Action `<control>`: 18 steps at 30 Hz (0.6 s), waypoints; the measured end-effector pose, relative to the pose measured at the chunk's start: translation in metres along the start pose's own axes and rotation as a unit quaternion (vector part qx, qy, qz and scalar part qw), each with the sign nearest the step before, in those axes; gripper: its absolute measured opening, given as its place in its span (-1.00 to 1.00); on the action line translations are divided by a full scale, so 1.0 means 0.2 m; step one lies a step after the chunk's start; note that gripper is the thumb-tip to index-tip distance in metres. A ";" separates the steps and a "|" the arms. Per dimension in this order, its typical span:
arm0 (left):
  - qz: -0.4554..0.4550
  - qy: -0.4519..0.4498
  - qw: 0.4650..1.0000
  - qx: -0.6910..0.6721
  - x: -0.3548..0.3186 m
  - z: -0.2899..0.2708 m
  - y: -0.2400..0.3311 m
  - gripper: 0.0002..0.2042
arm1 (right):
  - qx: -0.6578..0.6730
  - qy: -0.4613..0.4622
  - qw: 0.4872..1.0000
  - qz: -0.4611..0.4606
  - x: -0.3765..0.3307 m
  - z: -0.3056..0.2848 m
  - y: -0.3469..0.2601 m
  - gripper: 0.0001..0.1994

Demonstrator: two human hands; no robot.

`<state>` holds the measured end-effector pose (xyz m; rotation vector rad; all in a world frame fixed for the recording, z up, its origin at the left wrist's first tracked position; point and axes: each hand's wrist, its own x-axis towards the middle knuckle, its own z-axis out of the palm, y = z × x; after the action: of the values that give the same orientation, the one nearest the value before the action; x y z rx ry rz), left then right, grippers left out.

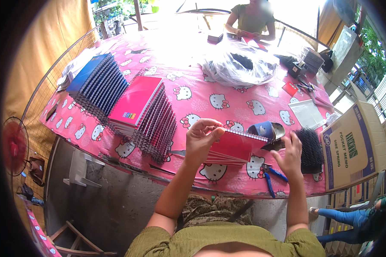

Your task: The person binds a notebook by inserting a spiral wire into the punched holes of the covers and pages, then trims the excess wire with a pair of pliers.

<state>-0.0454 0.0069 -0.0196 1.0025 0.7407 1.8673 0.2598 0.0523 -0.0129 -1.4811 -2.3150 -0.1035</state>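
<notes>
The left hand (201, 139) pinches the near-left corner of a red spiral notebook (232, 147), fingers curled tight over its wire edge. The right hand (290, 153) is spread, fingers loosely apart, resting on the right end of that notebook beside a bundle of black wire coils (309, 149); whether it grips anything cannot be told, since its palm faces down and hides what is under it.

The notebook lies on top of a low stack of the same red books at the near edge of the table (193, 96), which has a pink cartoon-cat cloth. Its cover is plain red, and the spiral runs along its far edge. The lower books of the stack are mostly covered by the hands.

Blue-handled pliers (271, 175) lie just near of the right hand, their tip hidden under it. A blue tape roll (265, 128) sits just far of the notebook. To the left stand fanned piles of red notebooks (143, 111) and blue notebooks (96, 83). A cardboard box (351, 145) stands at the right. A clear plastic bag (238, 66) lies farther off, washed out by glare, and another person (251, 19) sits at the far side.
</notes>
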 end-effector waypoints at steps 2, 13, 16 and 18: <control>-0.027 -0.003 1.000 -0.009 0.00 0.01 0.00 -0.82 | 0.072 -0.054 0.996 0.014 -0.18 -0.05 -0.01 -0.29; 0.294 -0.025 0.923 0.247 -0.02 0.22 0.18 -0.82 | 0.073 -0.103 0.987 0.099 -0.48 -0.04 -0.18 -0.48; 0.356 -0.228 0.798 0.430 -0.08 0.16 0.19 -0.80 | 0.209 -0.053 0.973 0.077 -0.45 -0.05 -0.20 -0.61; 0.297 -0.161 0.835 0.434 -0.15 0.16 0.10 -0.78 | 0.305 -0.025 0.951 0.033 -0.39 -0.12 -0.29 -0.64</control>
<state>-0.0169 -0.0248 0.0028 2.2856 1.1964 1.7481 0.2441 -0.0462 -0.0107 -1.2356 -2.0544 0.6196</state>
